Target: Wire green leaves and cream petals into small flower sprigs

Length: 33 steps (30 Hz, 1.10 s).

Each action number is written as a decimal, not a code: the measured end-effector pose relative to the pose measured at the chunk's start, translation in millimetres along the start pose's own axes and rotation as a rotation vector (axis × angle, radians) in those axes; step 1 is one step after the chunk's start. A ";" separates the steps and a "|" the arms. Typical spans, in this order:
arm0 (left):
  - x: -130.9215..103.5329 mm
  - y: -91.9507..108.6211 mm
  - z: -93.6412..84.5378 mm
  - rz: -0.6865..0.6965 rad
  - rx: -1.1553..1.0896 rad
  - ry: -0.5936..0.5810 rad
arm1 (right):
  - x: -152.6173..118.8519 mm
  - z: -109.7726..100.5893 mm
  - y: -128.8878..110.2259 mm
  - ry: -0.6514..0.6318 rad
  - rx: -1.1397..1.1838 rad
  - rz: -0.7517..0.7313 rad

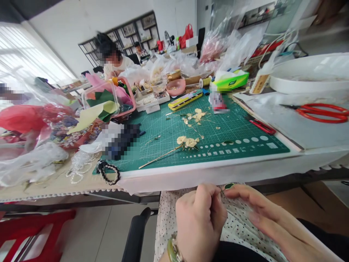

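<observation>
Nearest the camera, the left hand (201, 214) is clenched above the dotted cloth (237, 225) on the lap, its thumb and forefinger apparently pinching the fine stem of a small green leaf (229, 185). From the right comes the right hand (261, 203), fingers outstretched and thumb apart, its forefinger at the leaf; whether it bears any of the hold I cannot tell.

The step in hand looks like working this 1 leaf and its stem between 2 hands. From here, the move seems to call for a steady left pinch and light right fingertips, so the stem does not bend.

Just beyond, the white table edge (180, 180) runs across, so hands rising to the green mat (240, 122) must clear it. On the near part of the mat lies a cream flower spray (188, 141), its gold stem pointing left. Right of the spray, the mat is fairly open as far as the red cutter (262, 126); left, a braided loop (118, 175) overhangs the near edge. Low at left, 1 chair armrest (136, 233) limits elbow room.
</observation>
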<state>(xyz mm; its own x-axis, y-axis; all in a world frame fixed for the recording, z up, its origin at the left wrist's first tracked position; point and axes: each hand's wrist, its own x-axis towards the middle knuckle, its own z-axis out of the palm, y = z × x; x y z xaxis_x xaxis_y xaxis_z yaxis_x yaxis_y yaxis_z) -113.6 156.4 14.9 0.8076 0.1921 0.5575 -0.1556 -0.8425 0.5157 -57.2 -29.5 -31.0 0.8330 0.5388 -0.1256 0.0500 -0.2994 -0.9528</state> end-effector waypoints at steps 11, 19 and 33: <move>-4.0 8.4 10.5 -0.263 -0.360 -0.128 | 27.4 28.2 -48.8 0.190 0.154 -0.207; -2.3 9.7 9.7 -0.694 -1.194 -0.341 | 31.0 14.2 -50.3 0.134 0.127 -0.230; -6.8 9.5 31.2 -0.957 -1.337 0.064 | 39.4 -60.8 39.6 0.470 -0.456 -0.159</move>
<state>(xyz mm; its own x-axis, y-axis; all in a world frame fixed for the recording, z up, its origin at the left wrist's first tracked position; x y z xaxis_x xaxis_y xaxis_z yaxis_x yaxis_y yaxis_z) -102.8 131.3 -4.3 0.8749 0.4034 -0.2679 -0.0223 0.5863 0.8098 11.0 -68.0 -57.0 0.9424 0.2350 0.2382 0.3335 -0.6027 -0.7249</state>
